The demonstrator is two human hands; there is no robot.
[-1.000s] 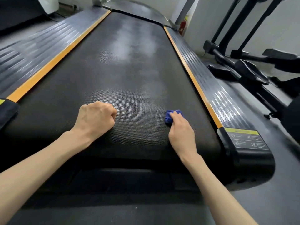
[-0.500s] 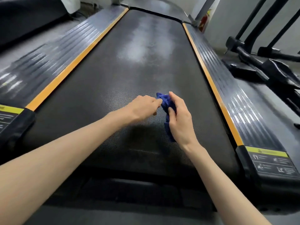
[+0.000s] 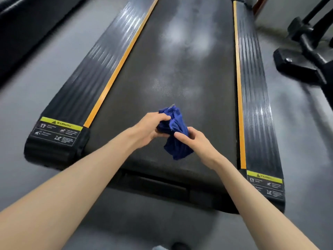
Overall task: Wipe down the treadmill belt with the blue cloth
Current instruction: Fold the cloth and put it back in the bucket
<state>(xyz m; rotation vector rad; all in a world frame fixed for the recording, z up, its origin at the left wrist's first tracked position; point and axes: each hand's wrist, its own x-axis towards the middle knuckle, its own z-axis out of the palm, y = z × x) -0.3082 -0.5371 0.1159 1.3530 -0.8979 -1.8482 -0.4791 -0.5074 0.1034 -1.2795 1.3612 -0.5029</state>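
The black treadmill belt (image 3: 189, 69) runs away from me between two ribbed side rails with orange edges. A crumpled blue cloth (image 3: 175, 134) is lifted above the belt's near end. My left hand (image 3: 150, 128) grips its upper left part. My right hand (image 3: 195, 143) pinches its right side with thumb and fingers, and the cloth's lower part hangs down between the two hands. Pale, shiny patches show on the belt farther up.
The left side rail (image 3: 93, 69) and right side rail (image 3: 255, 98) carry yellow warning labels at their near ends. Black frames of another exercise machine (image 3: 306, 51) stand on the grey floor to the right. Another dark machine lies at the far left (image 3: 21, 24).
My left hand left the belt and took hold of the cloth beside my right hand. Both hands lifted the cloth off the belt, and my view rose and pulled back.
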